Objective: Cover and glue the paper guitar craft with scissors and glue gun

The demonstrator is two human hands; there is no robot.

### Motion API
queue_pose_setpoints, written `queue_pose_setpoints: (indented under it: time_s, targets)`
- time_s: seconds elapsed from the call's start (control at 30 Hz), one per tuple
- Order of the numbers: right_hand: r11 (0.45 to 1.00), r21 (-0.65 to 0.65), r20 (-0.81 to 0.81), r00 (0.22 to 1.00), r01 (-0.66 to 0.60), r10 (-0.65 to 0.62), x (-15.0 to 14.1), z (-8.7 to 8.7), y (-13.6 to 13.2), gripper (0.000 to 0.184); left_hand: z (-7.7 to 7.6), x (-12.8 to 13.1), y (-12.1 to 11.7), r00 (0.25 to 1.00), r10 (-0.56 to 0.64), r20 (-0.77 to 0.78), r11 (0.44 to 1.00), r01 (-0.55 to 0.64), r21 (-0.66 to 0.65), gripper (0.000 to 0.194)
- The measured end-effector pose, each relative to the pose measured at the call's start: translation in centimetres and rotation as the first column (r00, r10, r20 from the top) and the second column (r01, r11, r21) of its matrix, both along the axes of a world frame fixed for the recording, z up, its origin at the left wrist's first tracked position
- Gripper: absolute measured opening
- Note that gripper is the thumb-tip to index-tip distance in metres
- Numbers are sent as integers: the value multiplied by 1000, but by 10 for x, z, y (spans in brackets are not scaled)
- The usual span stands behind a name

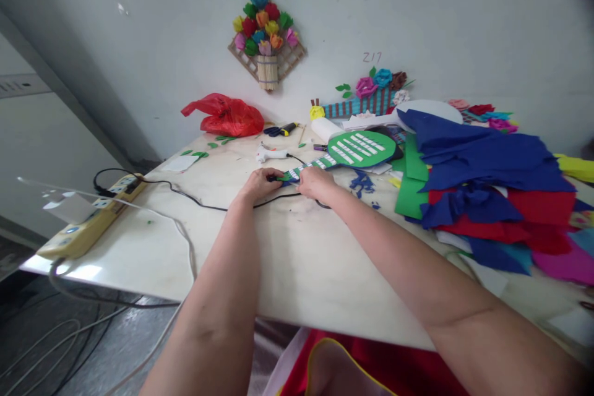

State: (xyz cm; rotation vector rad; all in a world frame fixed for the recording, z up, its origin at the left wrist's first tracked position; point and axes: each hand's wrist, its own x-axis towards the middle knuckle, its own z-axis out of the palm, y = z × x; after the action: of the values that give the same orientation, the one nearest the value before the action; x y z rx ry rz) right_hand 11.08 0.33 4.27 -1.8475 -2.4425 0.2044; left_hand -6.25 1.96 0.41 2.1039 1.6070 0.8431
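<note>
White wall (185,31) behind, scuffed; pale table (297,272) against it, busy round the edges. Green paddle (362,147) with white strips lies over the table's middle, its head toward the wall, among the clutter. Left hand (263,184) closed on the handle's near end; right hand (316,183) pinching the handle just beside it.

Around them: glue gun (271,153) beyond the left hand, red bag (234,116) near the wall, power strip (95,223) along the left edge. Black cord (208,205) runs from the strip toward the hands, passing on the near side of the paddle. Blue scraps (361,182) beside the right forearm; green sheets (411,176) and a heap of blue cloth (482,148) crowd the right. Flower basket (267,68) hangs above.

Writing: handwritten figures (372,57) on the wall, seemingly 217. No brand legible.

Hard to see: fingers cover part of the handle; something dark at the left fingertips, unidentifiable. Forearms cut off below.
</note>
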Motion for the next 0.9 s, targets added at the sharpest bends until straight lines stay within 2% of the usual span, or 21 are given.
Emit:
queue_pose_setpoints:
  time_s: [0.27,0.47,0.63,0.8,0.9]
  targets:
    - [999,49,7,1000,-23,23,-1,-6,-1,25,0,-1,0,1000,-24,12,1000,24,2,26]
    - [997,81,0,1000,-20,20,-5,-12,-1,26,0,3,0,999,38,-22,999,-38,-2,31]
    - [996,82,-7,1000,-22,22,-5,-13,2,26,-2,3,0,1000,8,-18,1000,-8,7,34]
    - [997,78,-27,999,-14,16,-4,-12,1,24,-3,5,-1,999,-38,-4,983,38,177,21]
    - [998,61,-37,999,-12,14,-3,-9,-2,25,-2,9,-2,1000,-21,-3,968,21,249,17]
